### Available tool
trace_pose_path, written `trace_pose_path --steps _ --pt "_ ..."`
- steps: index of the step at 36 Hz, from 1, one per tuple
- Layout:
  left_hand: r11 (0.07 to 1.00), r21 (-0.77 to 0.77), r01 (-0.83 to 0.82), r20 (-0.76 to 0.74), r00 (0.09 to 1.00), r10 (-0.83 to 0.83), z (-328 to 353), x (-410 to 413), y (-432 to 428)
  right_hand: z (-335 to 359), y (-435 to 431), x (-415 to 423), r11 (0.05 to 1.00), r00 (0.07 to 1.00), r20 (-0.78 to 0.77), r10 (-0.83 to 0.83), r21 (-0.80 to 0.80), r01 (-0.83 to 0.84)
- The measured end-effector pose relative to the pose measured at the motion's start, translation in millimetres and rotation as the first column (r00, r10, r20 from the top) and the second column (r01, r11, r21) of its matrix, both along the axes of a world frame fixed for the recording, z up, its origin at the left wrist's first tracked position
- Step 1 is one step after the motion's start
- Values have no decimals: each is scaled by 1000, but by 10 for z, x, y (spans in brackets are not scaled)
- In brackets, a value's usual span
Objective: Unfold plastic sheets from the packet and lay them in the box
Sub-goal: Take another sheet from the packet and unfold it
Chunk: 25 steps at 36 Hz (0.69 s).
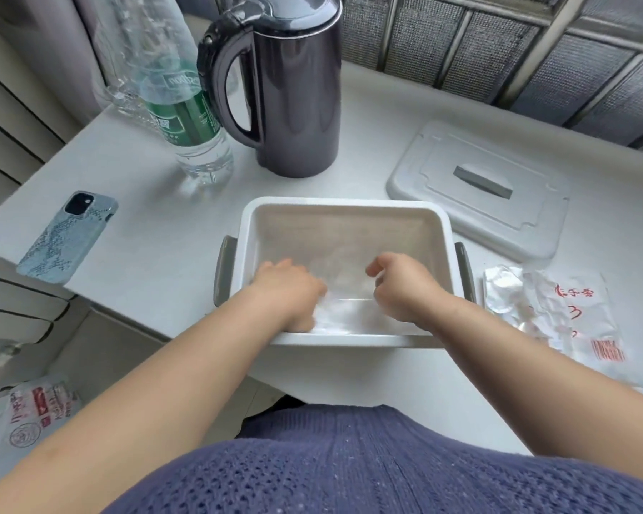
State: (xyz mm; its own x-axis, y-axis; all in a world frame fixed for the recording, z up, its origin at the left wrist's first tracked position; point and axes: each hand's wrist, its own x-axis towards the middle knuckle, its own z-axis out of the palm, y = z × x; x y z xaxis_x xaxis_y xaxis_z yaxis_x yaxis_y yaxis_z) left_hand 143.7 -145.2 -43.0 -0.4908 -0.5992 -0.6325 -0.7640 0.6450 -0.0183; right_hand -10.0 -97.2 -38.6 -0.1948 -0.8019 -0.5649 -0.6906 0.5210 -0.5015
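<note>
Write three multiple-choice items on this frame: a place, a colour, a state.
1. Where is the lid of the box? A. on it B. on the table, beyond its right corner C. on the floor
2. The bottle label is: A. green B. red C. yellow
3. The box is: A. shut B. open, hands outside C. open, left hand and right hand inside
B: it lies flat on the table. A: a green band wraps the bottle. C: both reach inside the rim.
</note>
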Motion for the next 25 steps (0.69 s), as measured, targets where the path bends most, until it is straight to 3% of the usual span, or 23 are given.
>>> trace_pose_path --steps 5,9,12,14,18,22,25 --pt "983 -181 -20 102 994 39 29 -52 -12 23 13 -20 989 982 -158 104 123 -85" --pt "961 -264 -82 152 980 126 190 -120 43 61 -6 14 948 914 -284 290 214 -235" --pt "930 -350 -115 75 986 151 366 -83 79 118 -15 7 916 859 -332 389 238 -323" --pt "927 -368 -73 -46 997 60 435 -54 80 140 -14 15 917 850 -351 392 225 -330" --pt "993 -114 -26 -362 932 -18 403 -132 61 176 -1 67 922 786 -483 386 171 -348" --pt "998 29 58 -231 972 -50 111 -183 22 99 -94 87 846 740 -496 454 -22 -534" --pt "995 88 39 -102 994 -30 -89 -111 8 -95 -127 74 765 709 -330 624 73 -639"
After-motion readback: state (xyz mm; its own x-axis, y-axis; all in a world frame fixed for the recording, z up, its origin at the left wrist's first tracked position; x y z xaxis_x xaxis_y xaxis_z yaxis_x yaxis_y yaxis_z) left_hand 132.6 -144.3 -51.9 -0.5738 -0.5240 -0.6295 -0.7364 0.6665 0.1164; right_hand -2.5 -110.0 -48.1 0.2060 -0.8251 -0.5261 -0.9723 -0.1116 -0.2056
